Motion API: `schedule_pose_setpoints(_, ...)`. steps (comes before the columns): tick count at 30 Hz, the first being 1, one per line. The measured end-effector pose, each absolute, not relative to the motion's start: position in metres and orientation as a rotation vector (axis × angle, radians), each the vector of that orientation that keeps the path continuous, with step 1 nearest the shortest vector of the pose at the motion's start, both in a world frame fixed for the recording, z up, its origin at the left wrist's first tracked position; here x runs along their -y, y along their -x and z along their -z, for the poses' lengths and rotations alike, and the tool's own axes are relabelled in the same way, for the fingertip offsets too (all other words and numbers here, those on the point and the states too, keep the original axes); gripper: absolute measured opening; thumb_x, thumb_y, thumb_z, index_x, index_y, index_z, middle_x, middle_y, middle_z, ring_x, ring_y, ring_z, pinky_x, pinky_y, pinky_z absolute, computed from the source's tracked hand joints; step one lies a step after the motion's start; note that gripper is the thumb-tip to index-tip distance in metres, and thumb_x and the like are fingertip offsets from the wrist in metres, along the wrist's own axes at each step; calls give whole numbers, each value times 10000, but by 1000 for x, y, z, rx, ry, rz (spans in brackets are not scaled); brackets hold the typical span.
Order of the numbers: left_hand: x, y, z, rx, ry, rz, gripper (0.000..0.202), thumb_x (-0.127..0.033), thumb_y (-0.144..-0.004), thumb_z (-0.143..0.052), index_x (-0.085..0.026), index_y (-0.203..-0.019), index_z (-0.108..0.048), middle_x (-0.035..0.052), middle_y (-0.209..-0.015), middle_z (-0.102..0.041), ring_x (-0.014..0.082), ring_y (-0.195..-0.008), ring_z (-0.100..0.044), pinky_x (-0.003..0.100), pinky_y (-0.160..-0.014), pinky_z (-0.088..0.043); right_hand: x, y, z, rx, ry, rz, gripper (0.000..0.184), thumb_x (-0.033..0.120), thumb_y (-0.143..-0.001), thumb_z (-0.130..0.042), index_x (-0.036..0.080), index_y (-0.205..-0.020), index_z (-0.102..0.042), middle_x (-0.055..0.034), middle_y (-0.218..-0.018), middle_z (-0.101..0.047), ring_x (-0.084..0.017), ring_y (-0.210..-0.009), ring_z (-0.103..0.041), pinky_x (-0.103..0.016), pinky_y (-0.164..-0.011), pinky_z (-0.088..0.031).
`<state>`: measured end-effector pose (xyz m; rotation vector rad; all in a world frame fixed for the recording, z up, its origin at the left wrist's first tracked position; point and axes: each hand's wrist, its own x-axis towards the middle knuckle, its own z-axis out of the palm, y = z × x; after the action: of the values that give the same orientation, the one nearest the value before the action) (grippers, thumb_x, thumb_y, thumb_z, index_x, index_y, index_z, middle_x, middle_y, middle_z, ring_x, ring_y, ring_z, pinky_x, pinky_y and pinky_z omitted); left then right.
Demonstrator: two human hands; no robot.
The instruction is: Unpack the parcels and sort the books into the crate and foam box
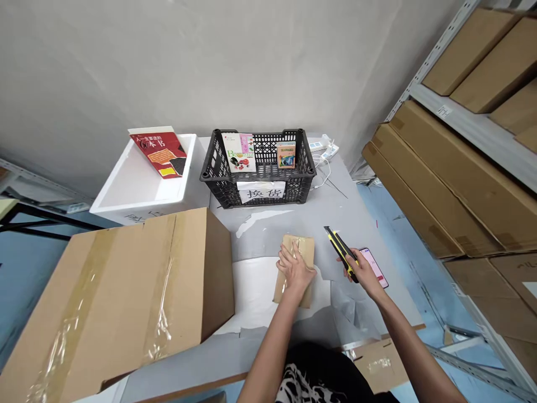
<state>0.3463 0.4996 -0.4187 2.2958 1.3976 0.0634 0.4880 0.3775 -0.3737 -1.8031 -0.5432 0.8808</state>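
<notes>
A small taped cardboard parcel [309, 252] lies flat on the grey table [272, 224], partly over white paper [251, 285]. My left hand [296, 268] rests on top of it, fingers stretched out and pressing the tape. To the right, my right hand [363, 271] is closed around a yellow and black box cutter [342, 249]. Its blade end points up and left, apart from the parcel. Just beyond that hand lies a phone [375, 266] with a lit screen, partly behind the wrist.
A large taped carton [134, 280] fills the left. Behind stand a white foam box [121, 184] with a red book [161, 151] and a black crate [293, 184] holding two books. A power strip [325, 146] lies beside the crate. Shelves of cartons [453, 184] line the right.
</notes>
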Motion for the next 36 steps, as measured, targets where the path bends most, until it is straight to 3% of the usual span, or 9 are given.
schedule_pose_setpoints(3, -508, -315, 420, -947, -2407, -254, 1126, -289, -544, -682, -94, -1454, -48, 288, -1466, -147, 433, -1363, -168, 599, -1045, -205, -372, -495, 363, 622, 1899, -820, 407, 569, -822, -485, 201, -995, -490, 14, -645, -630, -119, -414, -530, -256, -424, -449)
schedule_pose_setpoints(8, -524, -265, 437, -355, -2472, -596, 1200, -333, -580, -664, -217, -1441, 163, 216, -1497, 8, 422, -1392, -29, 655, -1038, -185, -371, -486, 337, 746, 2005, -752, 394, 544, -861, -444, 206, -1053, -503, 18, -623, -630, -140, -475, -577, -269, -521, -480)
schedule_pose_setpoints(12, -521, -241, 449, -381, -2446, -600, 1198, -309, -595, -654, -240, -1434, 198, 205, -1504, 119, 442, -1390, 39, 678, -1015, -210, -380, -460, 326, 934, 2150, -836, 401, 497, -894, -384, 212, -1157, -486, 28, -584, -637, -151, -463, -576, -265, -528, -463)
schedule_pose_setpoints(16, -501, -241, 446, -658, -2398, -533, 1209, -352, -624, -673, -214, -1423, 224, 243, -1493, 130, 442, -1392, 17, 658, -1012, -227, -387, -437, 330, 1160, 2262, -860, 405, 455, -920, -321, 230, -1221, -474, 39, -551, -628, -191, -558, -631, -285, -597, -461)
schedule_pose_setpoints(21, -501, -258, 447, -853, -2377, -574, 1218, -470, -603, -704, -237, -1441, 149, 238, -1461, -80, 417, -1359, -171, 604, -998, -273, -384, -439, 322, 1195, 2327, -824, 415, 457, -919, -326, 209, -1209, -487, 32, -543, -638, -197, -536, -631, -286, -585, -462)
schedule_pose_setpoints(27, -520, -260, 455, -827, -2339, -598, 1196, -544, -582, -700, -277, -1454, 74, 192, -1420, -156, 380, -1329, -236, 560, -990, -304, -381, -440, 276, 1302, 2272, -705, 423, 427, -907, -426, 258, -1291, -477, -28, -825, -724, -175, -591, -651, -261, -554, -471)
schedule_pose_setpoints(36, -525, -278, 454, -837, -2347, -729, 1140, -545, -558, -701, -232, -1461, -79, 188, -1396, -223, 365, -1278, -300, 524, -998, -280, -390, -433, 268, 1613, 2375, -403, 430, 469, -944, -365, 283, -1281, -554, -12, -659, -699, -155, -430, -557, -250, -408, -340)
